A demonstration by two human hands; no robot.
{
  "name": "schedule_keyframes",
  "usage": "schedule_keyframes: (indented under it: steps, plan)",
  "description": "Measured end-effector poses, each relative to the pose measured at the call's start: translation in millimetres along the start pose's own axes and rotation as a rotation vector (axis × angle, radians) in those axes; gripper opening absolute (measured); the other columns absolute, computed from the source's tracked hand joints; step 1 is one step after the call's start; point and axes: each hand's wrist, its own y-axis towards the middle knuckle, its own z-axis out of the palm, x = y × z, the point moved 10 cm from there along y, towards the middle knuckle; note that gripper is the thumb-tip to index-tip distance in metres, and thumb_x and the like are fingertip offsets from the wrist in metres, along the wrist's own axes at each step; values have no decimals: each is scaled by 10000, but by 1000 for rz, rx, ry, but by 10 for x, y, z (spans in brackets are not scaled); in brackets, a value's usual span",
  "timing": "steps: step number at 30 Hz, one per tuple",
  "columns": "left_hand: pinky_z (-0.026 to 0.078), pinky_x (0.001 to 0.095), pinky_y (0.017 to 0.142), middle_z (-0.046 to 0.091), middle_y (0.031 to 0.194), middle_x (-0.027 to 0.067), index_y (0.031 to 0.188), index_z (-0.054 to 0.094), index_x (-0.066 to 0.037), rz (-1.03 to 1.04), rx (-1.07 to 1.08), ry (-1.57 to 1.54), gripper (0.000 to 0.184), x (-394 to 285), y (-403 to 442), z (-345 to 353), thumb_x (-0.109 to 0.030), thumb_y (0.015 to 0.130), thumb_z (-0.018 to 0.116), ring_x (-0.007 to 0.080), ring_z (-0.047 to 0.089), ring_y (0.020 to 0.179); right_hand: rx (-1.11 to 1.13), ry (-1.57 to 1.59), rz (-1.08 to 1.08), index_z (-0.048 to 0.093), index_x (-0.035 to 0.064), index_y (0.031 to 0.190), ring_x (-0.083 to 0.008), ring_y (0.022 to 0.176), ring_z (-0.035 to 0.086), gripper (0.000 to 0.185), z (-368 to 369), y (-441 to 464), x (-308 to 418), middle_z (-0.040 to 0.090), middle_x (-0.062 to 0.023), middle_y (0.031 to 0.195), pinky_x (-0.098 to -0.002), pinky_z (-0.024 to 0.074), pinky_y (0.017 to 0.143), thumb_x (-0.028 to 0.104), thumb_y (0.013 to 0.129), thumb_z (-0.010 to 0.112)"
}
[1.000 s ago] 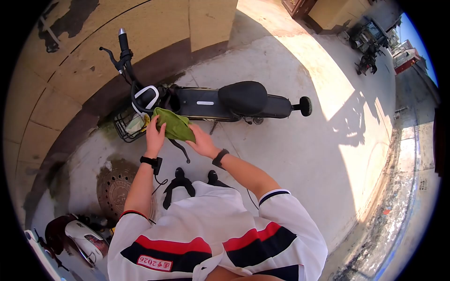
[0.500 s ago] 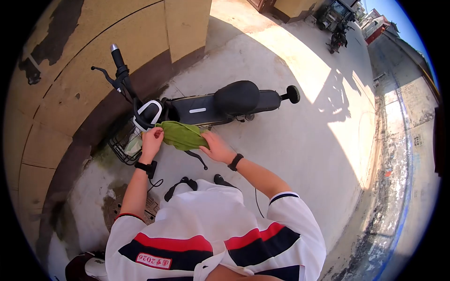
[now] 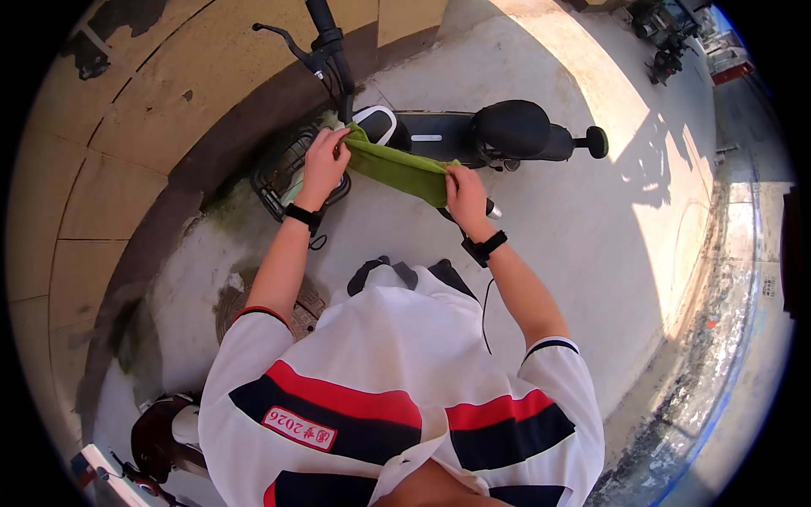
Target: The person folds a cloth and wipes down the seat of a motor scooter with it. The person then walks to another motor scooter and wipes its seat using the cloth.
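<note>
A green cloth (image 3: 397, 169) is stretched between my two hands in front of a black electric scooter (image 3: 448, 133). My left hand (image 3: 325, 165) pinches the cloth's left end, beside the scooter's front basket (image 3: 283, 173). Its right end is gripped by my right hand (image 3: 466, 198), near a handlebar grip (image 3: 493, 209). The cloth covers part of the handlebar area. The scooter's round black seat (image 3: 510, 129) lies farther right. Both my wrists wear black bands.
A yellow wall (image 3: 211, 84) with a dark base stands at the left. A manhole cover (image 3: 308, 306) is in the ground, lower left. Another scooter (image 3: 160, 435) stands at the bottom left. More vehicles (image 3: 663, 42) are at the upper right, near a grey wall (image 3: 760, 220).
My hands have moved apart, and the cloth between them is now pulled out longer and narrower. The view has shifted, so the scooter appears higher and farther right.
</note>
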Motion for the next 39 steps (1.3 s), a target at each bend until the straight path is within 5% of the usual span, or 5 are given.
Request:
schedule_keyframes:
  steps: [9, 14, 23, 29, 39]
  plan:
    - [497, 425, 690, 572, 894, 147, 1338, 538, -137, -32, 142, 84, 505, 203, -330, 420, -22, 849, 584, 353, 604, 782, -37, -116, -38, 628, 52, 999, -337, 831, 589, 117, 203, 110, -97, 641, -132, 889, -442, 474, 741, 54, 892, 581]
    - [493, 440, 702, 568, 889, 136, 1126, 627, -99, -44, 80, 61, 276, 54, -264, 377, -43, 861, 576, 364, 606, 818, -27, -154, -29, 628, 55, 989, -335, 823, 580, 118, 273, 159, -160, 631, -128, 882, -445, 461, 742, 48, 881, 582]
    - [494, 461, 765, 591, 918, 173, 997, 652, -31, -36, 126, 146, 225, 55, -534, 353, -46, 796, 551, 392, 607, 868, -2, -113, -9, 622, 75, 1047, -350, 899, 573, 165, 299, 106, -176, 618, -128, 961, -463, 435, 789, 77, 890, 574]
    - [490, 458, 801, 619, 947, 186, 992, 635, 17, -210, 353, 247, 248, 308, -806, 390, -66, 771, 557, 406, 601, 904, 11, -130, -19, 614, 92, 1075, -333, 912, 560, 185, 317, 99, -151, 597, -113, 968, -451, 407, 772, 102, 894, 575]
    - [452, 354, 614, 619, 757, 142, 1001, 604, 3, -313, 347, 70, 221, 347, -609, 159, -74, 798, 568, 248, 549, 626, -34, -87, -25, 619, 107, 1054, -320, 887, 548, 174, 225, 49, -127, 586, -101, 947, -439, 399, 744, 118, 880, 613]
